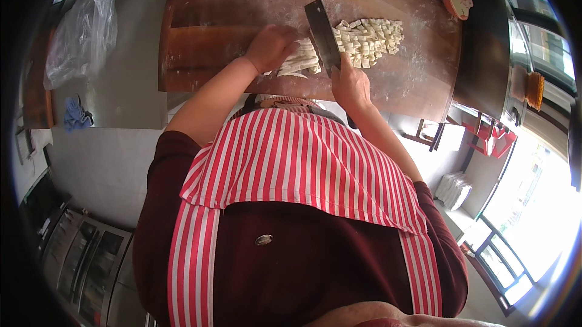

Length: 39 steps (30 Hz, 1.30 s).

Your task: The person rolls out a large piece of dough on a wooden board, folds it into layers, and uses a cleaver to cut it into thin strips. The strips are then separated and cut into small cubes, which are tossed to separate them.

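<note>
My right hand (353, 84) grips a cleaver (324, 33), its broad dark blade tilted and pointing away from me. The blade stands between pale dough strips (301, 62) on its left and a pile of small cut dough pieces (370, 39) on its right. Whether the edge is in the dough or just above it cannot be seen. With curled fingers, my left hand (274, 47) holds the strips at their left end; its fingertips are partly hidden.
A floured wooden board (230, 0) lies under the dough. On the metal counter to the left are a clear plastic bag (91, 24) and a blue cloth (77, 115). A small red-and-white patterned dish (456, 1) sits at the board's far right.
</note>
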Motion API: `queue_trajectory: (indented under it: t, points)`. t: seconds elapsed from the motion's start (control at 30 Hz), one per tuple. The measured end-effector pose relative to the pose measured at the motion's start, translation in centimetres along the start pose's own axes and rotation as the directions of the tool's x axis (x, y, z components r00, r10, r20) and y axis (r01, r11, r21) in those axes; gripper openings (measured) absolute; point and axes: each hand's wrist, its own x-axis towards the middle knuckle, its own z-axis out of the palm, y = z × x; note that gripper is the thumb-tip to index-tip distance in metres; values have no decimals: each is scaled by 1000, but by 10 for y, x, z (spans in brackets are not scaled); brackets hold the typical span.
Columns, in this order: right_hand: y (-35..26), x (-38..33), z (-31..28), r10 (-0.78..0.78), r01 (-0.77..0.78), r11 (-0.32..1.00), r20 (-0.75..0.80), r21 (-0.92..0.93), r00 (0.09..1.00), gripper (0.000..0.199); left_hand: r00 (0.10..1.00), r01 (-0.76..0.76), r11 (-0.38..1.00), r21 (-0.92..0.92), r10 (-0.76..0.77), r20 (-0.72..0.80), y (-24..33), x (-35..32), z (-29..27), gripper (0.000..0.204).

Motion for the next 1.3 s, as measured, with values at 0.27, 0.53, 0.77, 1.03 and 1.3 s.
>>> queue_trajectory:
  t: [0.27,0.53,0.77,1.03,1.3]
  points:
    - [-4,-18,11,35,-23,997,181,-71,983,26,999,9,996,87,-12,31,0,-14,9,22]
    - [-1,21,40,-70,70,998,-41,-1,997,20,998,-30,992,126,22,61,1,-17,1,21]
    - [-29,-13,-1,0,11,998,177,-59,984,29,993,115,991,-72,-115,14,4,-26,-7,30]
    - [-12,10,46,-93,95,995,62,-20,994,26,998,57,998,-30,-56,17,5,-29,-5,20]
    - [-35,0,13,-49,46,998,109,36,993,25,977,190,979,-74,-196,-89,3,-45,-16,24]
